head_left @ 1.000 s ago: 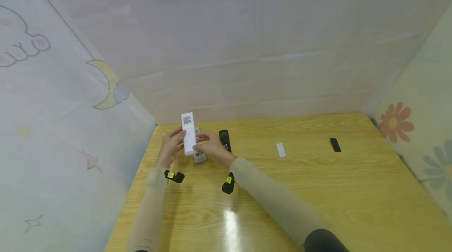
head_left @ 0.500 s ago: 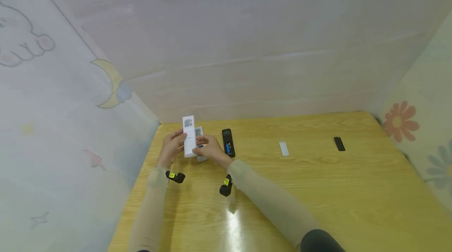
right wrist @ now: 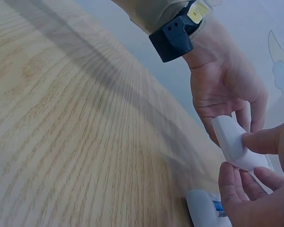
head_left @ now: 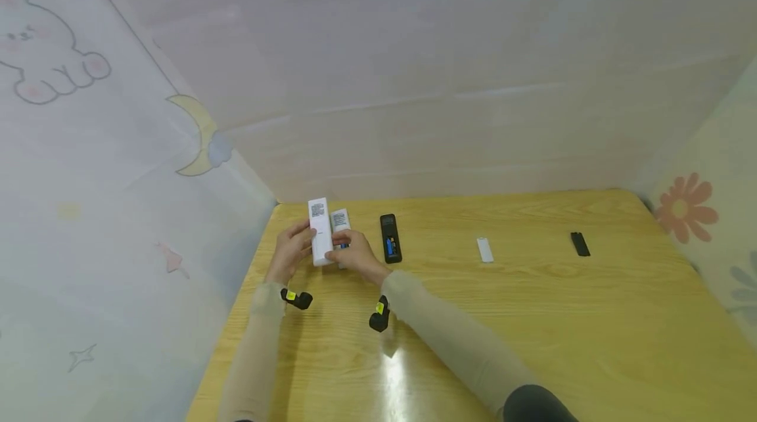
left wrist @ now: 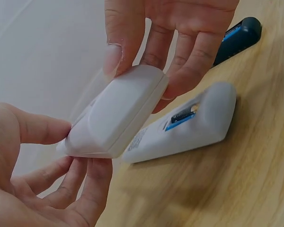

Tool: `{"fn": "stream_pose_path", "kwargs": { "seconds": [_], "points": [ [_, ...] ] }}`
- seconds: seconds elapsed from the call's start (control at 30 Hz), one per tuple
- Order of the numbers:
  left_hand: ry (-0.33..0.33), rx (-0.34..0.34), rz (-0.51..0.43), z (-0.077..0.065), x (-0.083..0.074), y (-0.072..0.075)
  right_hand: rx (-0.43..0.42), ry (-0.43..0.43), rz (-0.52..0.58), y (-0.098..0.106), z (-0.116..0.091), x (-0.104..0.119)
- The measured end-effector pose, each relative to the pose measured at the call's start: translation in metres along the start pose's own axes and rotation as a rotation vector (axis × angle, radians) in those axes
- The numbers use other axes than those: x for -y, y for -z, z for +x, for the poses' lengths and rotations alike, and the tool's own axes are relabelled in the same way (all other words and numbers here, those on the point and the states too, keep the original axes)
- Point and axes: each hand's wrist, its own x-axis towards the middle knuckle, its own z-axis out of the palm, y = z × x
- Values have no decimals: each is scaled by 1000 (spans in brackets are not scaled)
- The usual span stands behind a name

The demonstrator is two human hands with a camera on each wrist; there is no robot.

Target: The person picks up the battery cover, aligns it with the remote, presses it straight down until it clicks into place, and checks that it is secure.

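Observation:
Both hands hold a white remote control above the table, its back turned up and a printed label at the far end. My left hand grips its left side, thumb on the back. My right hand pinches the near right edge with thumb and fingers. In the left wrist view the held remote shows a smooth near end with a seam along its side. Just beyond and below lies a second white remote, its battery compartment uncovered with batteries inside. Part of it is hidden by the right hand in the head view.
A black remote with batteries showing lies right of the hands. Farther right on the wooden table are a white battery cover and a black battery cover. Fabric walls stand behind and at the sides.
The head view has swung slightly left. Both hands have shifted a little left and nearer with the held remote, so the black remote now shows whole. The grip looks the same.

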Motion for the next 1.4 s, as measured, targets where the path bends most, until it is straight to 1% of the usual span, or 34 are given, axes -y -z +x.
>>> {"fn": "stream_pose_path", "kwargs": {
  "seconds": [0.13,0.23,0.33,0.5,0.73,0.93,1.03,1.2,1.3,1.4],
  "points": [
    [2,10,9,-1,6,3,-9,-26,-6,-4,1,-5],
    [-4,17,22,-2,10,4,-14,-24,-20,-8,1,-8],
    [-12,18,27,-4,12,6,-19,-3,-43,-10,2,-11],
    [-15,12,47,-7,16,12,-10,23,-79,-16,2,-13],
    [-11,3,61,-13,21,22,13,51,-85,-28,2,-21],
    [-4,-12,73,-14,23,29,22,63,-157,-36,0,-17],
    [-3,-9,74,-14,22,29,26,68,-195,-36,-1,-15],
    [14,-16,77,-10,23,26,31,77,-218,-35,-1,-14],
    [19,-28,97,-8,23,25,37,80,-218,-35,-1,-14],
    [10,-19,125,-8,22,25,46,86,-219,-36,-3,-13]
  ]
}}
